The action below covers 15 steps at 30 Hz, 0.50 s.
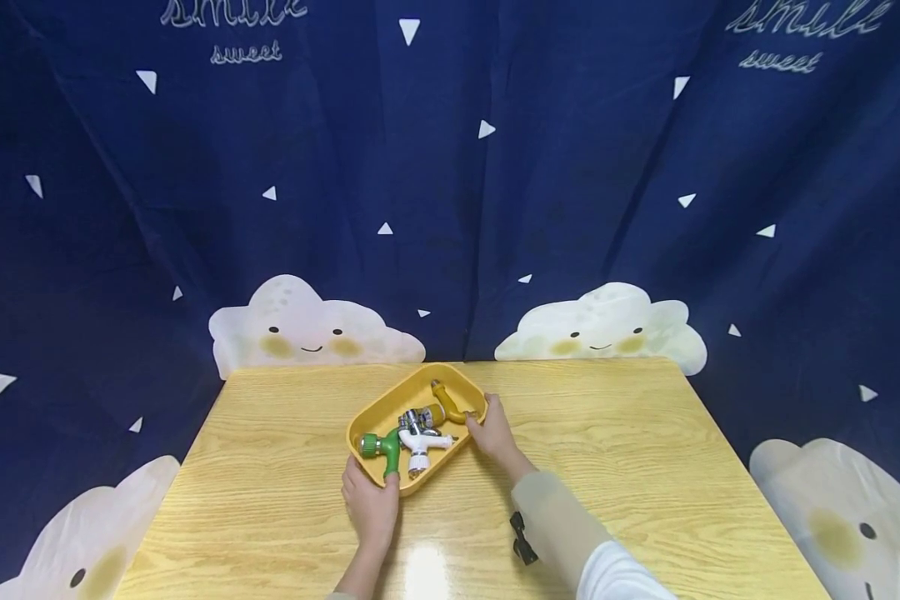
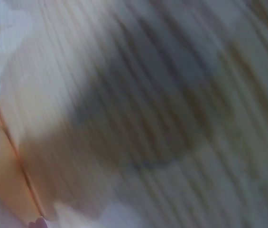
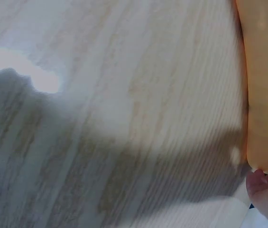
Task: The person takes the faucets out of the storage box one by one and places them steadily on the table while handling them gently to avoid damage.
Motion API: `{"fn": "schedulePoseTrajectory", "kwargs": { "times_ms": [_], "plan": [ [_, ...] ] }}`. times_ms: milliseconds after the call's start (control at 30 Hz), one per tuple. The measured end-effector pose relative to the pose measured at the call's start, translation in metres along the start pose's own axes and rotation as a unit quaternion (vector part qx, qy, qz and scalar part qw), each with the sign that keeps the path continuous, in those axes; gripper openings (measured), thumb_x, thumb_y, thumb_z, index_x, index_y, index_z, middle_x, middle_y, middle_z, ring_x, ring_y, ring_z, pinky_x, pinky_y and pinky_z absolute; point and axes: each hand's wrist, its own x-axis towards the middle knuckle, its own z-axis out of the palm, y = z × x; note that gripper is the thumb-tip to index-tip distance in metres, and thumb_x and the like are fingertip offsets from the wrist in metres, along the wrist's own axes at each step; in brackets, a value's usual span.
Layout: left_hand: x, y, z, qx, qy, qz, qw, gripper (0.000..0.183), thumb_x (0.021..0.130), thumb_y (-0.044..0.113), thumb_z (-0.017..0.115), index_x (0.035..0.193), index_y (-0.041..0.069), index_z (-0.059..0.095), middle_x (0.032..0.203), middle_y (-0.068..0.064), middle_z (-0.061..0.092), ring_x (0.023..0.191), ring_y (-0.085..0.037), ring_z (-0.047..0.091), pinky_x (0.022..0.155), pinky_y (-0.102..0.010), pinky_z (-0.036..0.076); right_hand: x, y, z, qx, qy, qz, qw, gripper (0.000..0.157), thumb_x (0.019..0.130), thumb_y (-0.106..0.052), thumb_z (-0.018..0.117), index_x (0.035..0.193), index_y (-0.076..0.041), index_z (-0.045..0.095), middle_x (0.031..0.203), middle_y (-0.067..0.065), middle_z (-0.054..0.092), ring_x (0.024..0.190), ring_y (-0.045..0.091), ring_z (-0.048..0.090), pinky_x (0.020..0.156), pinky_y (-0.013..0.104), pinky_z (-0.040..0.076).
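Observation:
A yellow plastic tray (image 1: 390, 408) sits slantwise at the far middle of the table. In it lie taps: a green tap (image 1: 391, 450) at the left end, a white tap (image 1: 425, 442) in the middle with chrome metal parts beside it, and a yellow tap (image 1: 447, 404) at the right end. My left hand (image 1: 372, 504) grips the tray's near left corner, thumb over the rim. At the right end, my right hand (image 1: 495, 433) holds the rim, thumb on the inside. Both wrist views catch the tray's orange-looking outer wall (image 3: 266, 85) against the tabletop.
The light wooden table (image 1: 270, 467) reaches back to a dark blue curtain (image 1: 435, 167) printed with clouds and triangles. Against my right forearm there is a small black object (image 1: 522, 537).

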Motion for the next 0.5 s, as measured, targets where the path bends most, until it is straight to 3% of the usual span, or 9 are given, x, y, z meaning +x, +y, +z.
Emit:
{"fn": "schedulePoseTrajectory", "kwargs": {
  "times_ms": [200, 500],
  "plan": [
    [0.002, -0.002, -0.003, 0.005, -0.007, 0.001, 1.0000, 0.072, 0.071, 0.011, 0.066, 0.133, -0.006, 0.034, 0.126, -0.026, 0.042, 0.113, -0.041, 0.038, 0.093, -0.056, 0.031, -0.008, 0.002, 0.001, -0.008, 0.011, 0.023, 1.000, 0.056, 0.083, -0.011, 0.057, 0.127, 0.010, 0.029, 0.123, 0.030, 0.039, 0.116, 0.040, 0.044, 0.101, 0.047, 0.033],
    [0.010, -0.008, -0.008, 0.021, -0.026, 0.015, 0.9993, 0.068, 0.069, 0.012, 0.065, 0.129, -0.006, 0.039, 0.118, -0.024, 0.049, 0.106, -0.040, 0.044, 0.087, -0.056, 0.034, -0.025, 0.002, 0.003, -0.030, 0.042, 0.029, 0.998, 0.055, 0.080, -0.013, 0.057, 0.123, 0.008, 0.031, 0.119, 0.030, 0.041, 0.105, 0.039, 0.050, 0.092, 0.048, 0.041]
  ]
}}
